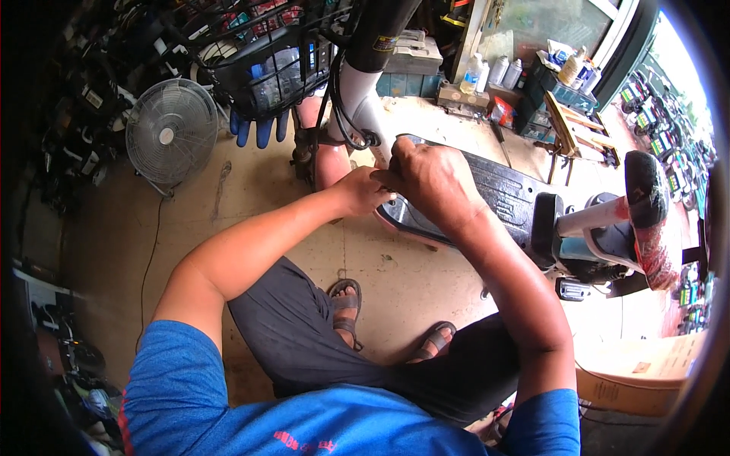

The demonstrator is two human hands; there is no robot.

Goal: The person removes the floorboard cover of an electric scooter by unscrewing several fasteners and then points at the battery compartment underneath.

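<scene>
Here, left hand (362, 191) and right hand (435, 182) meet near a white stem (357, 95), their grip impossible to tell.

Has left hand (359, 191) just beside right hand (439, 178), near white scooter stem (359, 93) and black deck (502, 190); shows 1 fan (171, 131), left.

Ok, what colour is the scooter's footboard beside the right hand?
The footboard is black on top; it shows best in the head view.

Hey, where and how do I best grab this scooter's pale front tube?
Probably wrap around the bare, rounded stretch of the pale front tube just below the black sleeve, coming from the right, since black cables run along its left side.
</scene>
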